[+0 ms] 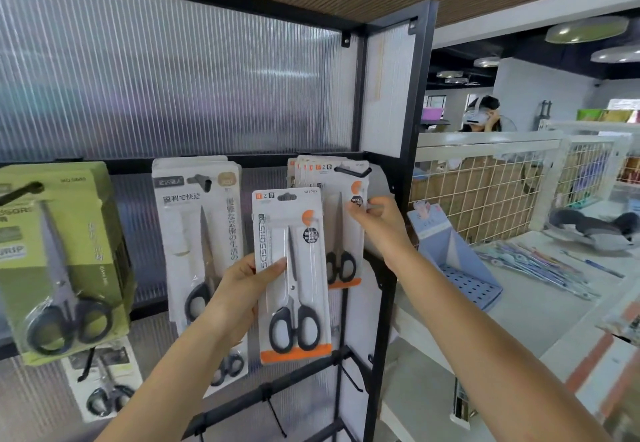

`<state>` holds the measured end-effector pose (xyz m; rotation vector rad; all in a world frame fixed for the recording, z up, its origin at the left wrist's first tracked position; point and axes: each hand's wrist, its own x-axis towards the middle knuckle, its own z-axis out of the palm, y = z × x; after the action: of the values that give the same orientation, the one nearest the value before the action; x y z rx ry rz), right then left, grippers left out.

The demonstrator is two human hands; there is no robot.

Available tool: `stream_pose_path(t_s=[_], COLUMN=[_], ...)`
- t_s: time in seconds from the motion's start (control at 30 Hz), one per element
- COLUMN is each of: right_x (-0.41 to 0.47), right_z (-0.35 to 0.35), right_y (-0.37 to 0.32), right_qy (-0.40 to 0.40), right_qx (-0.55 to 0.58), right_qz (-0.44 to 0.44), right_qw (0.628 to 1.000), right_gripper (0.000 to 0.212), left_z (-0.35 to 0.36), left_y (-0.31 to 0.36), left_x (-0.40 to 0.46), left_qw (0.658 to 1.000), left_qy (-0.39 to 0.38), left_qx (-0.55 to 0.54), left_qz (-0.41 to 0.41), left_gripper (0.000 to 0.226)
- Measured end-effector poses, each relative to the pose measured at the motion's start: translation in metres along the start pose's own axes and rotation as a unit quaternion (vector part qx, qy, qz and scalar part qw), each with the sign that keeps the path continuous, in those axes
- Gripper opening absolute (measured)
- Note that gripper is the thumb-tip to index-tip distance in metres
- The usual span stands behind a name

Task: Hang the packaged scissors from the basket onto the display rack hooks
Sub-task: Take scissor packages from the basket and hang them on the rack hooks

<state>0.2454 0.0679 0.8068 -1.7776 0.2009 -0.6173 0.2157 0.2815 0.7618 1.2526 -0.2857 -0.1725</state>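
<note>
My left hand [239, 294] grips a packaged pair of scissors [292, 279], a white card with an orange strip and black handles, upright in front of the rack. Its hang hole sits below and left of a black hook [353, 173]. On that hook hangs a stack of matching white-orange packs [341, 227]. My right hand [377, 220] pinches the right edge of that hanging stack. The basket is not in view.
Green scissor packs [65, 254] hang at the left, white packs with black scissors [201, 233] in the middle. Bare black hooks [273, 407] jut from the lower bars. The rack's black frame post [408, 178] stands at the right, with a white counter and wire baskets [485, 192] beyond.
</note>
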Motion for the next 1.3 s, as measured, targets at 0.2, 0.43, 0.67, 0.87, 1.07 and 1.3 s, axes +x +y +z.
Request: stream_pose_path(t_s=[0.2,0.43,0.67,0.87,1.07,1.3], right_x=[-0.012,-0.046,-0.044,-0.030,-0.017,-0.002], right_z=[-0.025,-0.059,-0.077,-0.076,-0.060,-0.052], right_y=[0.001,-0.053,-0.065,-0.069,-0.066,-0.056], right_qy=[0.128,-0.032,-0.006,0.001,-0.004,-0.009], right_qx=[-0.055,-0.005,-0.047,-0.025,-0.010,-0.021], right_qz=[-0.145,-0.147,-0.152,-0.170,-0.162,-0.138], right_qw=[0.980,0.989,0.987,0.985,0.987,0.990], right_gripper=[0.028,0.014,0.015,0.018,0.016,0.016], left_z=[0.021,0.065,0.082,0.060,0.049,0.046], left_y=[0.000,0.001,-0.008,-0.022,-0.020,-0.024], left_x=[-0.003,-0.007,-0.008,-0.003,0.002,0.012], left_qw=[1.000,0.995,0.993,0.981,0.977,0.973], left_qy=[-0.027,-0.082,-0.106,-0.136,-0.132,-0.121], left_qx=[-0.004,0.027,0.012,0.139,0.168,0.194], left_qz=[0.002,0.056,0.047,0.014,0.020,0.023], left_gripper=[0.017,0.013,0.023,0.006,0.014,0.013])
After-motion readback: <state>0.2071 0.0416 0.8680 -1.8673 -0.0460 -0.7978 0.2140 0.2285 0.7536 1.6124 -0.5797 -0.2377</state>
